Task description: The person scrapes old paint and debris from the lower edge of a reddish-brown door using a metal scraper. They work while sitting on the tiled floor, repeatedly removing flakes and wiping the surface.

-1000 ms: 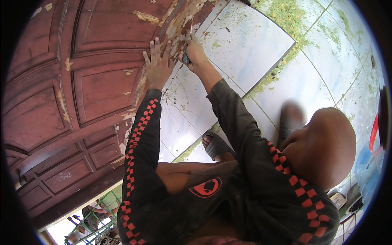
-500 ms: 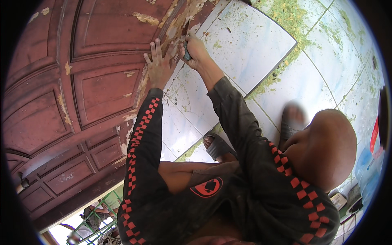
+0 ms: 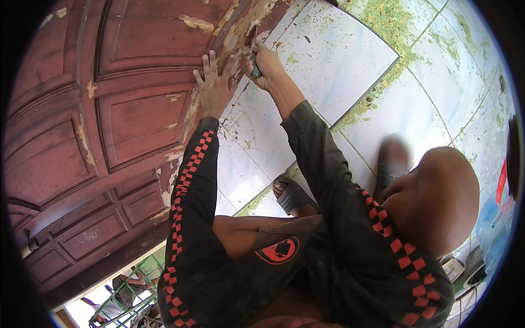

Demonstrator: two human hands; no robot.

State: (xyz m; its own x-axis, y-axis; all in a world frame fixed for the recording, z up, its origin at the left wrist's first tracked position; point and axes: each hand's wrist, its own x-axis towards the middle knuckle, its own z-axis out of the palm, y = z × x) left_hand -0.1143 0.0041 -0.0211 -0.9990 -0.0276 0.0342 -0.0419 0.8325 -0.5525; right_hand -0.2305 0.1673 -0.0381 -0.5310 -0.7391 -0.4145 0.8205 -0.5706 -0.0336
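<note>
A dark red panelled door (image 3: 143, 121) with worn, peeling paint stands on my left. My left hand (image 3: 214, 92) lies flat with its fingers spread against the peeled strip along the door's edge. Close to its fingertips, my right hand (image 3: 268, 65) is closed round the blue-green handle of a thin-bladed hand tool (image 3: 255, 68). The narrow dark blade points away from me along the peeled wood. How far its tip touches the door, I cannot tell.
White floor tiles (image 3: 328, 60) carry crumbs and flakes, with yellow-green debris (image 3: 385, 22) thicker beyond a raised tile edge. My sandalled feet (image 3: 295, 197) are below my arms. Behind a green metal frame (image 3: 123, 298) at lower left, another person is partly visible. Blue plastic (image 3: 495, 232) lies at far right.
My right hand has shifted slightly to the right with the tool, showing more of the blade. My left hand stays on the door. The person at lower left has moved a little.
</note>
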